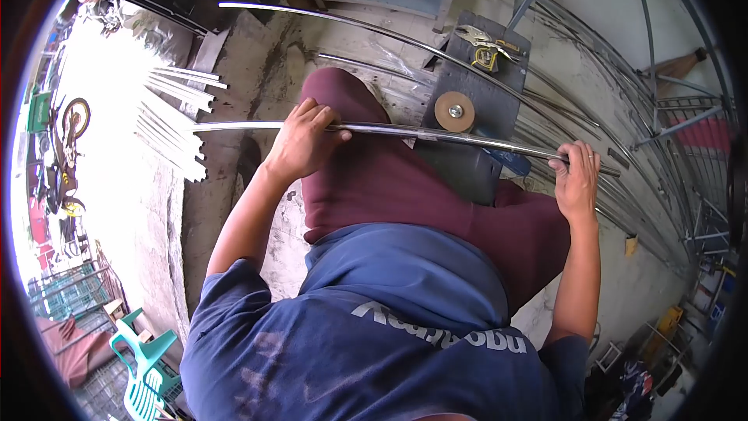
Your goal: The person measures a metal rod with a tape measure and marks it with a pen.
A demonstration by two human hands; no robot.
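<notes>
A long shiny metal tube [448,136] runs across my lap from left to right. My left hand [307,137] is wrapped round it above my knee, and my right hand [577,179] grips it near its right end. Behind the tube, a brown round disc [454,111] with a metal centre sits on a dark bench [487,23]. Part of a blue tool [510,161] shows just below the tube. Locking pliers [473,33] and a yellow tape measure [485,58] lie at the bench's far end. Another long tube [374,29] crosses the bench beyond the disc.
Bundles of metal tubes [175,90] lie at the left, and more long rods [576,101] lie on the floor at the right. A metal frame [653,54] stands at the far right. A green plastic chair [146,359] is at the lower left, below a motorcycle [68,160].
</notes>
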